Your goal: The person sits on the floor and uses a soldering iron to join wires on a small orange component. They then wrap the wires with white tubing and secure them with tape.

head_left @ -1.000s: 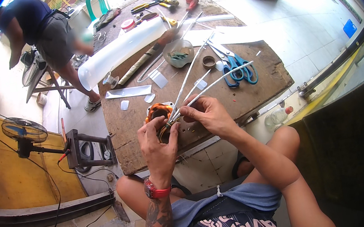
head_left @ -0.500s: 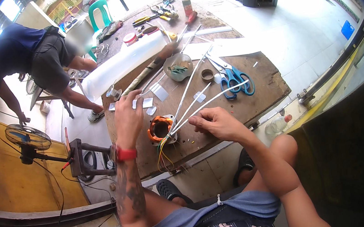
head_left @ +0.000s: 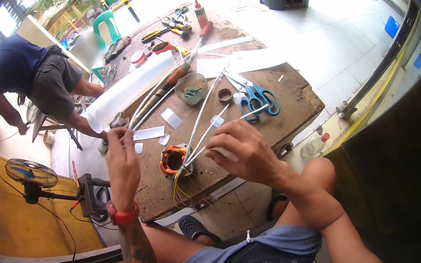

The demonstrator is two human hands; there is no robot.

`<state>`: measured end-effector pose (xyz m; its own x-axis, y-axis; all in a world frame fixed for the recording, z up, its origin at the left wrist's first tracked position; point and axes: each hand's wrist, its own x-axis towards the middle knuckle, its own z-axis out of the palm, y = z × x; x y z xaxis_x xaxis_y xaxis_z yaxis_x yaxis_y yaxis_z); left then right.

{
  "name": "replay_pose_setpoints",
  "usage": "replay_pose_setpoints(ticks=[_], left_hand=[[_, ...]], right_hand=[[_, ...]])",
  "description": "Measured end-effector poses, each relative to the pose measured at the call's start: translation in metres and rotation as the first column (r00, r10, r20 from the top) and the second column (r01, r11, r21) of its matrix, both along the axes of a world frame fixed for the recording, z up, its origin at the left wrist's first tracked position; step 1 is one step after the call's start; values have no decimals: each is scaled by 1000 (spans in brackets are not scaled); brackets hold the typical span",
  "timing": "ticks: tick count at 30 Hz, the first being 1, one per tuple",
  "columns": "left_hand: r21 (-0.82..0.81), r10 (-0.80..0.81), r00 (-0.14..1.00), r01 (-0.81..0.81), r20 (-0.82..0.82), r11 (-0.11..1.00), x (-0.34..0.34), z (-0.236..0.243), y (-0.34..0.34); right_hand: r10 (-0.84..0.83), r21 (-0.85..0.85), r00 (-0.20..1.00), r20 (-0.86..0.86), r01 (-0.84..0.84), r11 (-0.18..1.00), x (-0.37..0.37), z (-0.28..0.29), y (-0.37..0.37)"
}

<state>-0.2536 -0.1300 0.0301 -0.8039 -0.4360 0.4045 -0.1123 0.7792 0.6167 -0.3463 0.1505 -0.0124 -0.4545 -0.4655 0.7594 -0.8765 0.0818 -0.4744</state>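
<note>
My left hand (head_left: 122,162) is closed in a pinch on the near ends of long, thin white sleeving (head_left: 144,101), which stretches away over the table. Near the table's front edge sits a motor stator (head_left: 165,165) with orange windings and several coloured leads (head_left: 177,185). More white sleeves (head_left: 201,112) fan out from its leads. Over the rightmost sleeve hovers my right hand (head_left: 245,151), fingers curved and thumb apart; no held thing shows. The fingers cover part of that sleeve.
Blue-handled scissors (head_left: 257,99), a brown tape roll (head_left: 224,95) and a bowl (head_left: 191,87) lie beyond my hands. A large white roll (head_left: 131,91) runs along the left of the wooden table (head_left: 281,106). A co-worker (head_left: 27,70) bends at the far left; a fan (head_left: 32,172) stands nearer.
The view has shifted slightly. My left hand has drawn the far white sleeving toward me and to the left. The thumb and finger of my right hand have parted.
</note>
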Motion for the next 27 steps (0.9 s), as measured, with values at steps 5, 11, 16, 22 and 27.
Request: replay_pose_setpoints(ticks=[5,11,16,22,27], left_hand=[[110,-75,944,116,-322,987,68,79,57],[-106,-399,785,399,-474,911,121,131,86],[164,-79,531,394,-843,904,111,154,64],[791,-391,920,235,6,565,87,14,151],[132,-451,887,438,97,889,98,-25,167]], right_hand=[[-64,-62,946,-319,47,997,18,42,-19],[218,-138,940,-264,-260,955,44,122,-76],[503,-338,841,199,-423,841,36,123,-65],[834,-855,197,515,58,515,14,110,-18],[812,-817,142,566,234,528,-2,81,22]])
